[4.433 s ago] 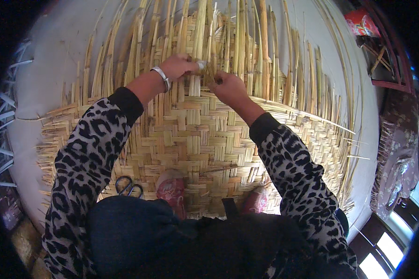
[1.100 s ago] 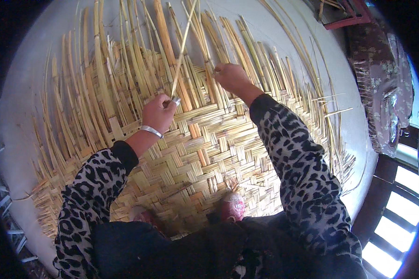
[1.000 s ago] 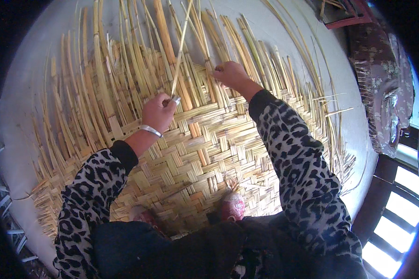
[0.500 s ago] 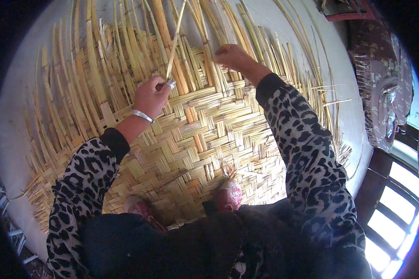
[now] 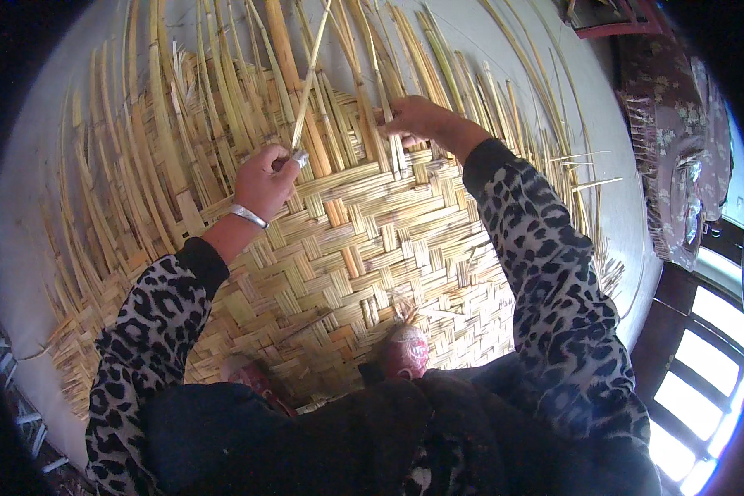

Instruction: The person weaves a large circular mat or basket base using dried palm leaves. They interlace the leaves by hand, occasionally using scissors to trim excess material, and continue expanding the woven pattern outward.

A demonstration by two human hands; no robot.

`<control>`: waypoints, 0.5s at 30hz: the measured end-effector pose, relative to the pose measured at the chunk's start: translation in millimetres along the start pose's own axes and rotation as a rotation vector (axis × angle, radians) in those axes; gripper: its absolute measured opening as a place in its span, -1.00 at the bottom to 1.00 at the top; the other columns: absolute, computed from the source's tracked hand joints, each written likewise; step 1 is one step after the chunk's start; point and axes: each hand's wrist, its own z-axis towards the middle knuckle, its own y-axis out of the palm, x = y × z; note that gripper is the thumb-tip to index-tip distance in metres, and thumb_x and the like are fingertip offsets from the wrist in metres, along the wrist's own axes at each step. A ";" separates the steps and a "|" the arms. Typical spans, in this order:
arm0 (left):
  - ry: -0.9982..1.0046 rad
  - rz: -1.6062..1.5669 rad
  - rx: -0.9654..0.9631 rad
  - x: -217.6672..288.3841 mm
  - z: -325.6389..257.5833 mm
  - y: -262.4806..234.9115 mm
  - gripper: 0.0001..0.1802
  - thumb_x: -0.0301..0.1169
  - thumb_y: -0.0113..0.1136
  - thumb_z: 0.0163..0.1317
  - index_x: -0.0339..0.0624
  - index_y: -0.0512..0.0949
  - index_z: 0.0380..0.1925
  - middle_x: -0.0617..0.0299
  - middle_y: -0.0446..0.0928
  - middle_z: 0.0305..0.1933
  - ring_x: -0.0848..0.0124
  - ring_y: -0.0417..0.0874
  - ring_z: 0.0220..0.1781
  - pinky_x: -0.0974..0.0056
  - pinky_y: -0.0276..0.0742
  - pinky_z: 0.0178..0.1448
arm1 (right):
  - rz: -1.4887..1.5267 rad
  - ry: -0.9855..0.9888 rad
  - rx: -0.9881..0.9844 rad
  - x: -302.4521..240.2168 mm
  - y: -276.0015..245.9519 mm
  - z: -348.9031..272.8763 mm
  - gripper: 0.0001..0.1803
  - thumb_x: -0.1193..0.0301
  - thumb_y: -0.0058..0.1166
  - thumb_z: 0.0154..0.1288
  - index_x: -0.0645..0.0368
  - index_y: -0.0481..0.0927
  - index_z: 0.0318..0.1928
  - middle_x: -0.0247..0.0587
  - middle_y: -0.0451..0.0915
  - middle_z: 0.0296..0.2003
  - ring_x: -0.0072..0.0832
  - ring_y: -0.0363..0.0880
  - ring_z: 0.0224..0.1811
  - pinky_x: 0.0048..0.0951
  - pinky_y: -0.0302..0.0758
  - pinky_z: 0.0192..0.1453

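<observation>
Over a partly woven reed mat (image 5: 347,258), my left hand (image 5: 264,183) is closed on a thin reed strip (image 5: 309,83) that slants up and away from it. A silver bracelet (image 5: 249,217) circles that wrist, and something whitish shows at the thumb. My right hand (image 5: 422,118), to the right and slightly farther off, has its thumb and fingers closed round some upright reed strips (image 5: 396,153) at the woven edge. How many strips it holds is hidden by the fingers. Long unwoven reeds (image 5: 159,124) fan outward from the mat's far side.
Both my shoes (image 5: 406,351) stand on the near part of the mat. Loose reeds (image 5: 583,157) stick out at its right. Pale floor (image 5: 616,198) surrounds it. At the far right hangs a patterned, fringed cloth (image 5: 674,136), close to a barred bright opening (image 5: 707,364).
My right hand has come slightly nearer and to the right, closing onto the upright strips. My left hand has dropped a little with its reed strip.
</observation>
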 end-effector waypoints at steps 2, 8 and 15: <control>-0.007 -0.005 -0.022 -0.5 0.7 -0.4 -0.83 -0.40 0.18 0.21 -0.31 0.51 -0.35 0.24 0.51 -0.57 0.52 0.53 -0.68 0.35 0.43 -0.59 | -0.142 0.060 -0.067 2.2 -0.8 -0.6 -0.58 0.29 0.32 0.12 0.31 0.57 -0.09 -0.03 0.62 -0.27 -0.36 0.65 -0.17 -0.30 0.67 -0.17; 0.028 -0.010 -0.043 2.1 -0.5 -2.2 -0.83 -0.39 0.17 0.23 -0.30 0.51 -0.38 0.26 0.49 -0.62 0.52 0.53 -0.67 0.35 0.41 -0.59 | -0.635 -0.238 0.220 11.7 5.5 -13.6 -0.54 0.16 0.29 0.11 0.25 0.57 -0.11 -0.07 0.63 -0.43 -0.25 0.65 -0.39 -0.23 0.58 -0.17; 0.021 0.037 -0.030 4.6 -1.2 -2.9 -0.81 -0.37 0.19 0.21 -0.29 0.50 -0.40 0.24 0.48 -0.64 0.49 0.55 -0.68 0.32 0.42 -0.59 | -0.628 -0.233 0.404 10.1 18.4 -22.7 -0.57 0.09 0.20 0.15 0.15 0.58 -0.12 -0.01 0.64 -0.30 -0.12 0.64 -0.22 -0.15 0.54 -0.13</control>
